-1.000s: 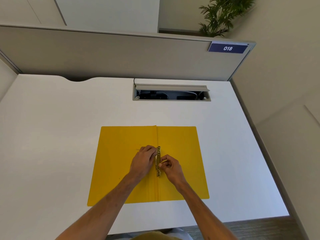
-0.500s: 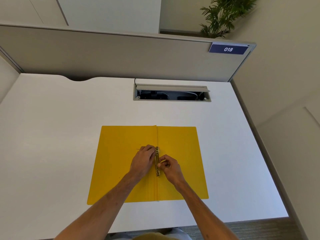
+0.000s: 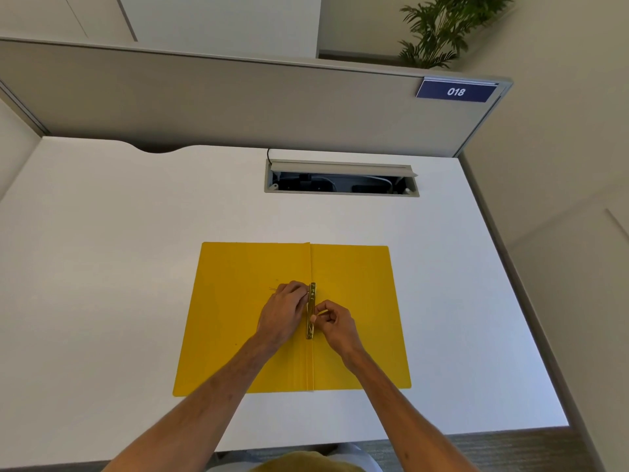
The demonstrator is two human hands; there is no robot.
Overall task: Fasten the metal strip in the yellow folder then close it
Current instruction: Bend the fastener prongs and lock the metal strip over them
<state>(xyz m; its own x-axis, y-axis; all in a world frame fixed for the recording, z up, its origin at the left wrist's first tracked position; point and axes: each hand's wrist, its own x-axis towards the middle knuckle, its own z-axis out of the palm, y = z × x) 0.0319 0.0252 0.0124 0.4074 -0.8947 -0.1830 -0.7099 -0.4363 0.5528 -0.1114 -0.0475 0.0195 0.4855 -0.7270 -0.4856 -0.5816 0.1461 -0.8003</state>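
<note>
Metal strip (image 3: 311,311) lies along the spine of the open yellow folder (image 3: 238,321), same spot as a second ago; barely any change, both hands have stayed put. Left hand (image 3: 282,315) presses on the strip's far end from the left, fingers curled flat, fingertips on the metal. Right hand (image 3: 335,323) sits just right of the strip's middle, fingers pinched, probably on a prong, too small to confirm. Folder lies flat mid white tabletop (image 3: 102,267), nearer the front edge.
</note>
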